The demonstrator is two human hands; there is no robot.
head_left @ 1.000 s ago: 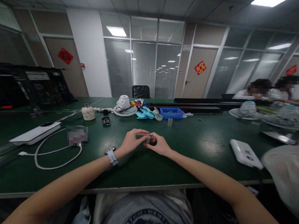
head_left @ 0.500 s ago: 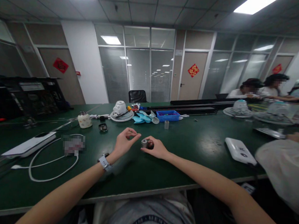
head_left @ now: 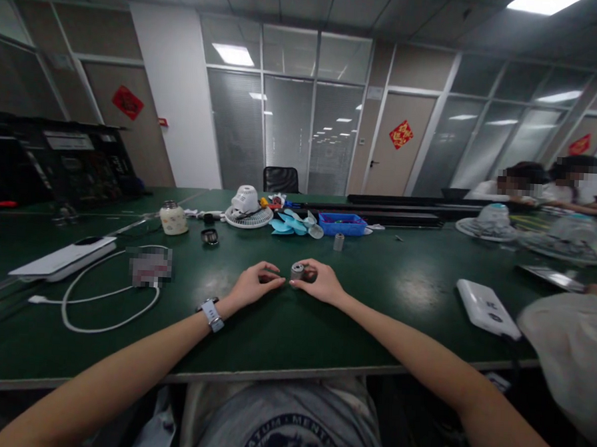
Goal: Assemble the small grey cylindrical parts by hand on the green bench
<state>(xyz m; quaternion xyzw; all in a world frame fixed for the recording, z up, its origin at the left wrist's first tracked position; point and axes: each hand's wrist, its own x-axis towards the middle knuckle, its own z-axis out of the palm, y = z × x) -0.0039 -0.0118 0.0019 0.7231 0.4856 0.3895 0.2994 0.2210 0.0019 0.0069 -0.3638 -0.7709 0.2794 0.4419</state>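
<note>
My right hand (head_left: 320,282) rests on the green table (head_left: 283,329) and grips a small grey cylindrical part (head_left: 296,271) between thumb and fingers. My left hand (head_left: 255,284), a watch on its wrist, lies just to the left of that part with fingertips pinched together; whatever sits between them is too small to name. The two hands are nearly touching at the fingertips.
Farther back stand a white fan housing (head_left: 246,207), light blue fan blades (head_left: 291,224), a blue tray (head_left: 342,224), a small grey cylinder (head_left: 338,241), a jar (head_left: 172,218) and a black ring (head_left: 209,236). White devices (head_left: 485,308) (head_left: 64,258) and a cable (head_left: 98,306) flank me. People sit far right.
My left hand pulled away from the part, lifted, then came down to the table beside it again. The right hand kept its hold on the part.
</note>
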